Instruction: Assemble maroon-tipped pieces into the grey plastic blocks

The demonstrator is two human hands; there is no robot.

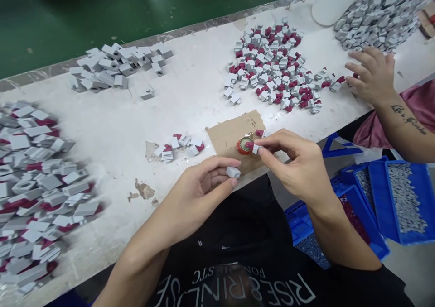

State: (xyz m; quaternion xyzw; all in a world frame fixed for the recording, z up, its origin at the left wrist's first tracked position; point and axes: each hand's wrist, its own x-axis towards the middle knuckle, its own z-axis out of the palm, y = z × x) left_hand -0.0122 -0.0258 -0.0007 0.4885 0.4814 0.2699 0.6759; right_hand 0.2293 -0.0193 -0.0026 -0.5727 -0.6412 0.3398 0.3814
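Left forearm comes in from the lower left. Left hand palm inward, fingers curled loosely, thumb and fingertips pinching a grey block whose holed end faces right. Right forearm rises from the lower right; right hand bent toward the left hand, thumb and index finger gripping the grey end of a maroon-and-grey piece, maroon tip pointing left.

The gripped piece sits at the right fingertips, over or against the edge of a small red-rimmed cap with a pale inside; whether they touch, cannot tell. Grey block lies just lower left of it, the two apart. Another maroon piece shows just beyond the right fingertips. Cap rests on a cardboard sheet.

Counter white, scuffed, with brown worn patches near the left forearm. Small cluster of maroon and grey parts left of the cardboard. Large mixed heap along the left; all-grey heap near the far edge; second mixed heap beyond the cardboard. Far right: grey pile beside a white container. Co-worker's hand, fingers spread, near that pile. Blue trays of small parts below, at right. Green surface past the far edge.
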